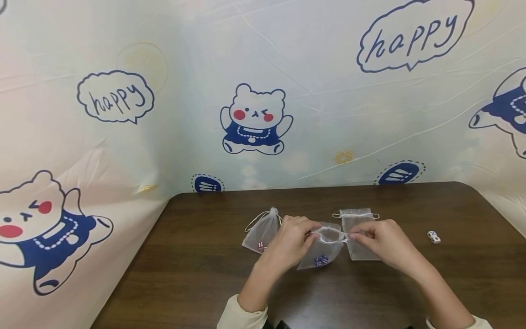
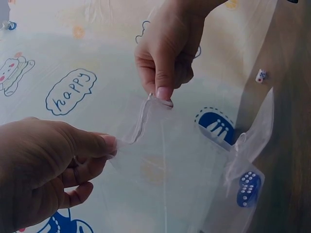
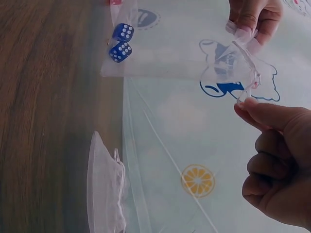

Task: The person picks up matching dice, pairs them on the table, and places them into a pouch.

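Note:
Both hands hold a sheer white drawstring bag (image 1: 308, 258) by its mouth, upright over the table. My left hand (image 1: 291, 240) pinches the left side of the rim between thumb and fingers. At the opposite side, my right hand (image 1: 386, 242) pinches the rim and cord, its other fingers curled in. Two blue dice (image 3: 121, 42) with white dots lie at the bottom of the bag. The opening between the hands is spread into an oval in the head view.
Left of the hands lies a closed sheer bag (image 1: 263, 228) with red dice inside. A flat sheer bag (image 1: 357, 251) lies behind the right hand. White dice (image 1: 433, 237) sit further right on the brown table (image 1: 197, 274). A printed cloth (image 1: 320, 114) hangs behind.

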### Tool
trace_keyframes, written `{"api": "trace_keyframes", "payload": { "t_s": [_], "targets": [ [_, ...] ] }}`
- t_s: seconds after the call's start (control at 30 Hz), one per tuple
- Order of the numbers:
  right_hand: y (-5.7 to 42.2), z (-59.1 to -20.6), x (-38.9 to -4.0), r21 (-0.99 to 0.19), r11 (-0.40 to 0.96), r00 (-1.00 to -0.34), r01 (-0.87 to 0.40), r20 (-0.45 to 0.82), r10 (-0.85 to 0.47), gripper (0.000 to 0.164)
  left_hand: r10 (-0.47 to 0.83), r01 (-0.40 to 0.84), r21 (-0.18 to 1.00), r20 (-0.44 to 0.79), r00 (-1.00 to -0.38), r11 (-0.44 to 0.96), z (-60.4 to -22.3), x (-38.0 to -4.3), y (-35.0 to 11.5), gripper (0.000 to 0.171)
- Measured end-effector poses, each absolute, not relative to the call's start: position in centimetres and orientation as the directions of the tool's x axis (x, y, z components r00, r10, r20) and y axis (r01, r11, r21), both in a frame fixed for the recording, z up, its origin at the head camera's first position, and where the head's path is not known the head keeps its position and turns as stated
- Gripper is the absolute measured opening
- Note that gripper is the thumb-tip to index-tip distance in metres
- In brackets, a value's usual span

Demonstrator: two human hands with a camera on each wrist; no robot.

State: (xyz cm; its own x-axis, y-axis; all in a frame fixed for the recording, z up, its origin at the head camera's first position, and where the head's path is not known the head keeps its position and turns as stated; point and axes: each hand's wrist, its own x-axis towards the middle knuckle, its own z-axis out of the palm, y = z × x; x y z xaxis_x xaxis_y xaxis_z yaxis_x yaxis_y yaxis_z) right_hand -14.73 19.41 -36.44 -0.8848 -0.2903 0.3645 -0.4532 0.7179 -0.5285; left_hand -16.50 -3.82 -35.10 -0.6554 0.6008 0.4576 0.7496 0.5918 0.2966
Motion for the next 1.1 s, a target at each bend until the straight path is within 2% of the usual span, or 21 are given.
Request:
{"api": "trace_keyframes", "payload": {
  "t_s": [0.27, 0.5, 0.7, 0.9, 1.1],
  "targets": [
    [19.6, -36.2, -14.7, -0.517, 0.760, -0.873, -0.394, 0.470, -0.132, 0.004, 0.604, 0.755, 0.303, 0.461, -0.651, 0.582, -35.2, -16.6, -3.8, 0.017],
    [19.8, -35.9, -14.6, -0.509, 0.755, -0.825, -0.413, 0.560, -0.073, 0.005, 0.570, 0.751, 0.307, 0.503, -0.650, 0.585, -35.3, -16.7, -3.9, 0.022],
    [20.1, -35.8, -14.6, -0.518, 0.758, -0.802, -0.397, 0.598, -0.011, 0.003, 0.552, 0.726, 0.296, 0.493, -0.673, 0.621, -35.2, -16.7, -4.3, 0.018],
    [20.4, -35.5, -14.5, -0.541, 0.750, -0.812, -0.381, 0.584, 0.009, 0.005, 0.551, 0.716, 0.255, 0.490, -0.675, 0.650, -35.2, -16.7, -4.1, 0.010],
    [20.3, -35.2, -14.3, -0.545, 0.745, -0.808, -0.384, 0.589, 0.016, 0.004, 0.537, 0.677, 0.232, 0.456, -0.710, 0.698, -35.9, -16.8, -3.1, 0.031]
  ]
}}
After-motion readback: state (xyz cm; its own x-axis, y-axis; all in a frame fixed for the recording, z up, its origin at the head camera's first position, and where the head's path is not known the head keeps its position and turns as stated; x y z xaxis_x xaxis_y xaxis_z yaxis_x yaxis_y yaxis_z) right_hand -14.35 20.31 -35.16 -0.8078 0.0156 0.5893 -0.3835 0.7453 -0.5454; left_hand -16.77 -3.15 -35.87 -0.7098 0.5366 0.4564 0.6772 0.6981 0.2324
